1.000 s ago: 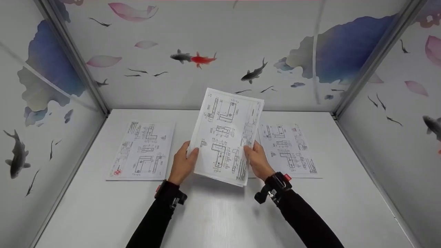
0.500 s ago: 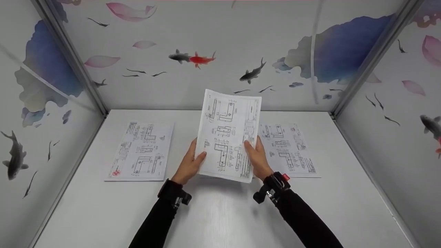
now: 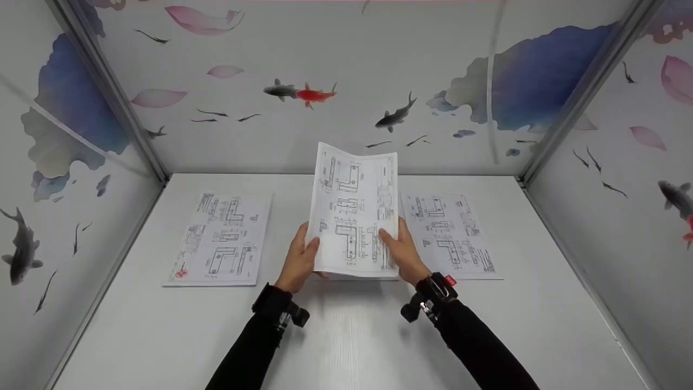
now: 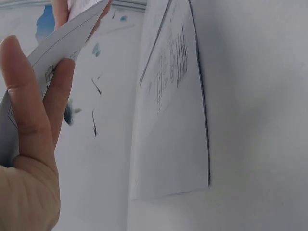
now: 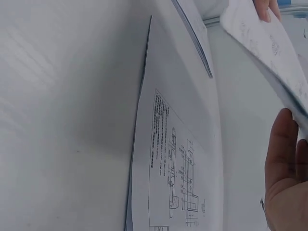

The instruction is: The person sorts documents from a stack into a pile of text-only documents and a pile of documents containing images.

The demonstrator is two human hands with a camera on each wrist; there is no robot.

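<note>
Several sheets of paper (image 3: 354, 216) printed with technical drawings are held up together above the table, bowed along their top edge. My left hand (image 3: 296, 262) grips their left side, thumb in front. On the opposite side my right hand (image 3: 407, 253) pinches the lower edge area, its thumb over the print and its other fingers mostly hidden behind. In the left wrist view the left hand (image 4: 33, 120) has fingers against the papers (image 4: 72, 41). In the right wrist view the right hand (image 5: 288, 178) supports the papers (image 5: 274, 53) from the side.
A left pile of printed drawings (image 3: 222, 244) lies flat on the white table (image 3: 346, 336). A second pile (image 3: 452, 238) lies on the right, partly behind the held papers. Walls with painted fish and petals (image 3: 314, 95) enclose the back and both sides.
The held papers have turned from a tilt to nearly straight and shifted slightly left. Their top edge now bows more. Both hands keep hold of them, and the piles stay in place.
</note>
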